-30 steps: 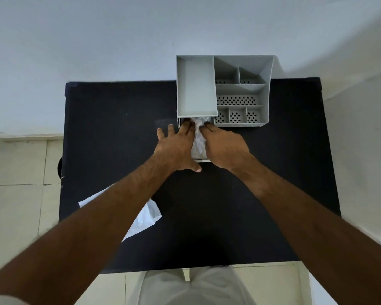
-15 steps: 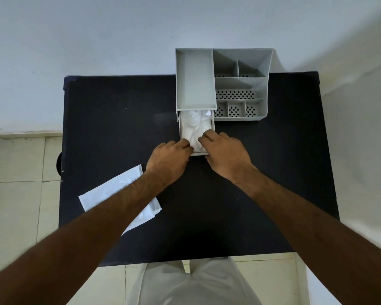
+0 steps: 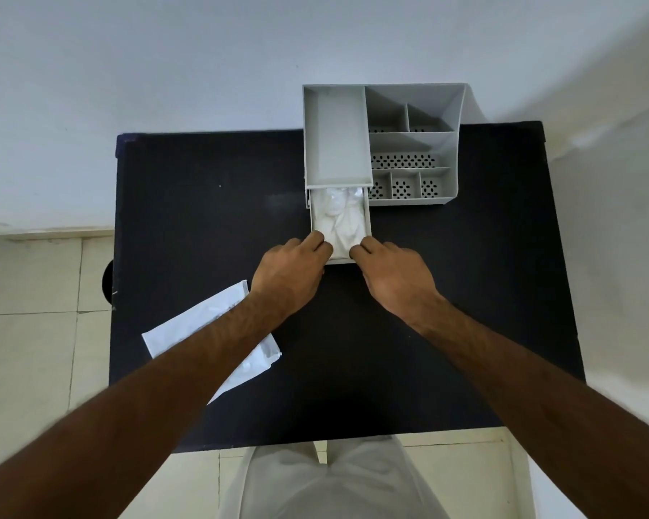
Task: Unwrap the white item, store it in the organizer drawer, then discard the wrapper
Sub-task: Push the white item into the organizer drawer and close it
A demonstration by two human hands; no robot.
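The grey organizer (image 3: 413,144) stands at the back of the black table (image 3: 203,226). Its drawer (image 3: 341,260) is pulled out toward me, and the crumpled white item (image 3: 340,219) lies inside it. My left hand (image 3: 293,273) has curled fingers on the drawer's front left corner. My right hand (image 3: 394,275) grips the front right corner in the same way. The empty white wrapper (image 3: 203,327) lies flat on the table at the left, partly hidden under my left forearm.
The organizer's open top compartments hold nothing that I can see. A white wall runs behind the table, and pale floor tiles (image 3: 34,350) lie to its left. My light trousers (image 3: 326,481) show at the table's near edge.
Both hands have pulled back out of the drawer, where they were pressing on the white item, to its front corners. The white item now lies uncovered in the drawer.
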